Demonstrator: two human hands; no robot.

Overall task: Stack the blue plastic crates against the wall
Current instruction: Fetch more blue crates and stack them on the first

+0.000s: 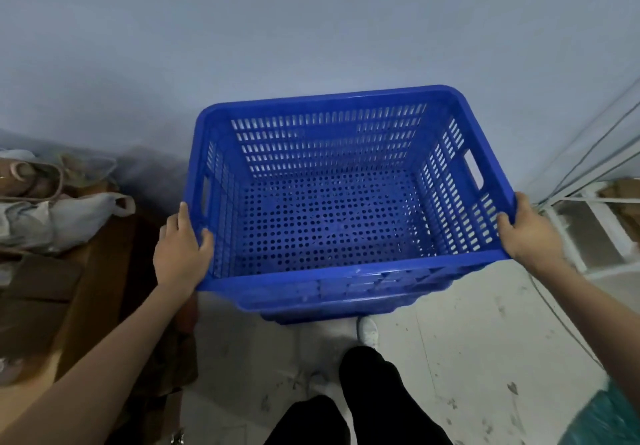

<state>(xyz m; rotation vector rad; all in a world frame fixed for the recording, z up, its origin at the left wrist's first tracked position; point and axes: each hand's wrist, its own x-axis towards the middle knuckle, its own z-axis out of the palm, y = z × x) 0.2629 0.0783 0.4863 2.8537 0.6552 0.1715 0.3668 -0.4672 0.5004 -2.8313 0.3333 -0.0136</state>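
A blue perforated plastic crate (332, 96) fills the middle of the view, open side up and empty, its far side close to the pale wall (277, 29). It sits nested on top of other blue crates (332, 309), whose rims show just below its near edge. My left hand (181, 247) grips the crate's left rim near the front corner. My right hand (530, 230) grips the right rim near the front corner. A handle slot shows in each side wall.
Brown cardboard boxes (86, 289) stand at the left with white bags (69, 216) on top. A white metal frame (588, 223) and cables are at the right. My black trouser legs (374, 399) and a white shoe (367, 330) are on the dirty pale floor.
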